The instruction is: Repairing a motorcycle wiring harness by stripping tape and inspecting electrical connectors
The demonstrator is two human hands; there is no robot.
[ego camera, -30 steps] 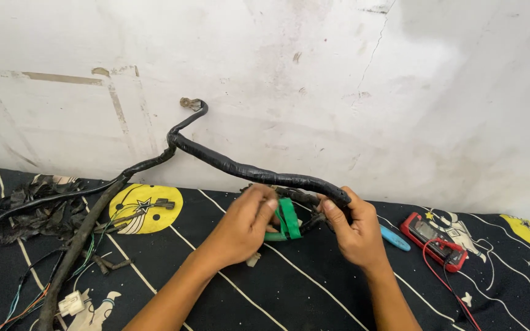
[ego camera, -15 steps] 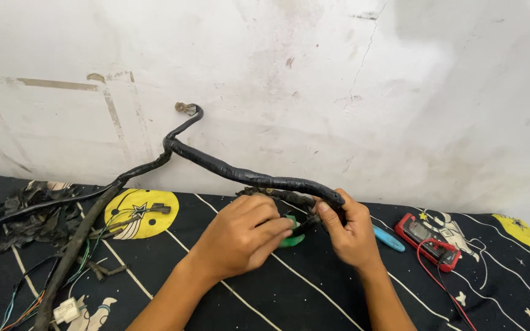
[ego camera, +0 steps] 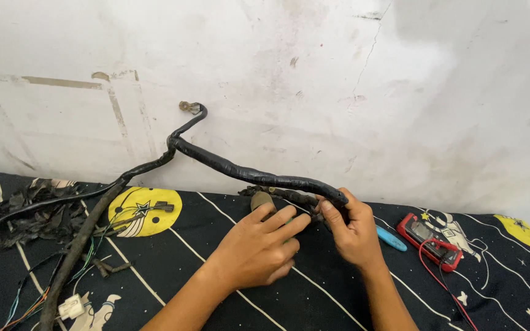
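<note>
A: What are the fingers doing?
B: The right hand (ego camera: 354,230) is clenching around the end of the black taped wire harness (ego camera: 259,176), fingertips curling over it. The left hand (ego camera: 259,250) is lying just beside it, fingers half bent over a small part; whether they are gripping it cannot be told.

A: And where is the harness lying?
B: It is arching up along the wall above the dark patterned cloth (ego camera: 498,294), near its back edge, running off toward the left edge. A red multimeter (ego camera: 430,240) is resting near the right edge
</note>
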